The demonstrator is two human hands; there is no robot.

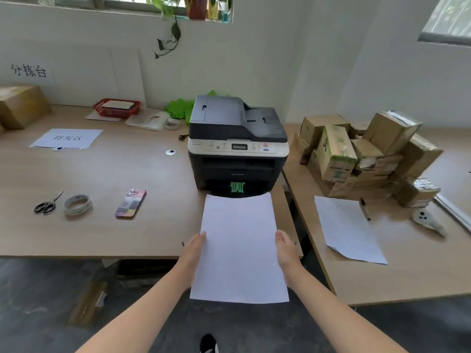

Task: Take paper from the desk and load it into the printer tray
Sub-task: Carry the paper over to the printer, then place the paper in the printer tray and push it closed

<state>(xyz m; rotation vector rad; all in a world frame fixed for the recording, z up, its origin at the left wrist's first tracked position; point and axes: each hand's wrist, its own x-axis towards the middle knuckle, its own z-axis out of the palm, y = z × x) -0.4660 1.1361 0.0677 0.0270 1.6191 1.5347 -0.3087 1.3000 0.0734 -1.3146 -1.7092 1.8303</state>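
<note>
A white sheet of paper (pixel 239 248) is held flat in front of me, its far edge close to the dark opening at the bottom of the black printer (pixel 238 143). My left hand (pixel 195 250) grips the sheet's left edge and my right hand (pixel 286 249) grips its right edge. A green part (pixel 237 187) shows inside the printer's lower slot, just beyond the paper's far edge. Another printed sheet (pixel 349 230) lies on the right desk (pixel 407 276).
The left desk (pixel 102 238) carries scissors (pixel 47 205), a tape roll (pixel 77 205), a phone (pixel 131 203), a labelled sheet (pixel 67 138) and a red basket (pixel 117 107). Cardboard boxes (pixel 367 154), a pen (pixel 364 208) and a white controller (pixel 427 220) lie on the right desk.
</note>
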